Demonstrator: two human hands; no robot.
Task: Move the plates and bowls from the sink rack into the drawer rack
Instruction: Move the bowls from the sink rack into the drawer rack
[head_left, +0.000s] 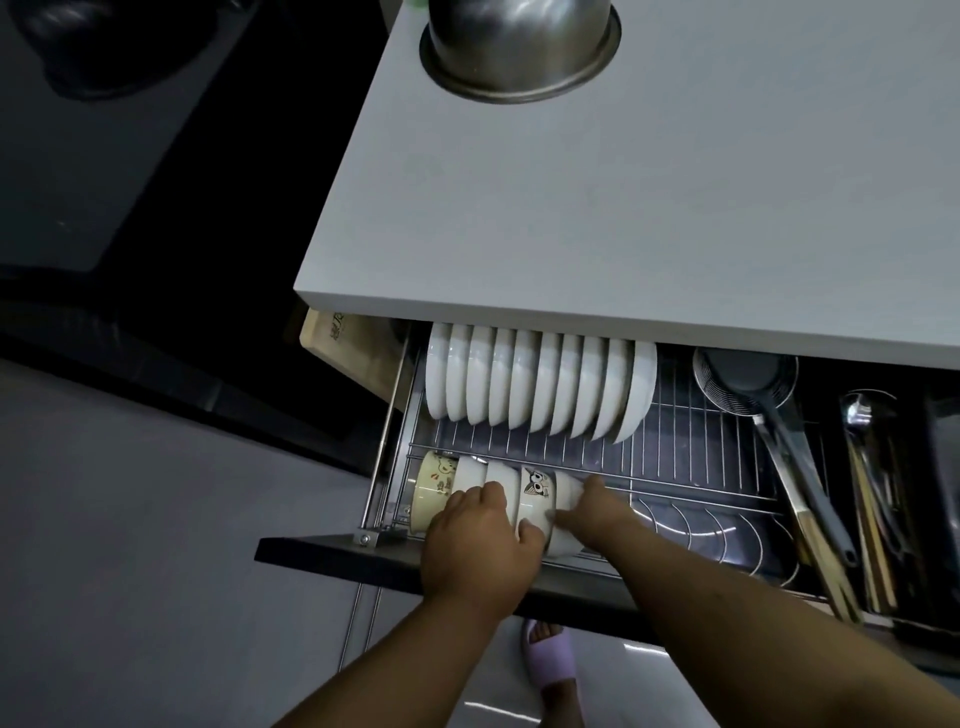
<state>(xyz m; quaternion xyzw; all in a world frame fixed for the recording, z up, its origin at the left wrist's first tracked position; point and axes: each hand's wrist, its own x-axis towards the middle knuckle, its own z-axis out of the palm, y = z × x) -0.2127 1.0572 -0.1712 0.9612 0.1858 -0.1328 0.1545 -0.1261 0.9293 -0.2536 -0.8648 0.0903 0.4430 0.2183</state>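
The drawer rack (691, 457), a wire frame, is pulled out under the white counter. Several white plates (535, 387) stand on edge in its back row. In the front left row, several bowls (483, 475) lie nested on their sides; the leftmost is cream with a cartoon print (434, 480), and one further right has a cat face (537, 486). My left hand (475, 540) grips the bowl stack from the front, thumb on the cat-face bowl. My right hand (595, 512) presses against the rightmost bowl's side. The sink rack is out of view.
A steel bowl (519, 47) sits upside down on the white counter (649, 197). The drawer's right part holds a dark ladle with a skimmer (748, 384), spoons and chopsticks (872, 499). A wooden board (343, 348) leans at the drawer's left. The dark drawer front (332, 551) crosses below my hands.
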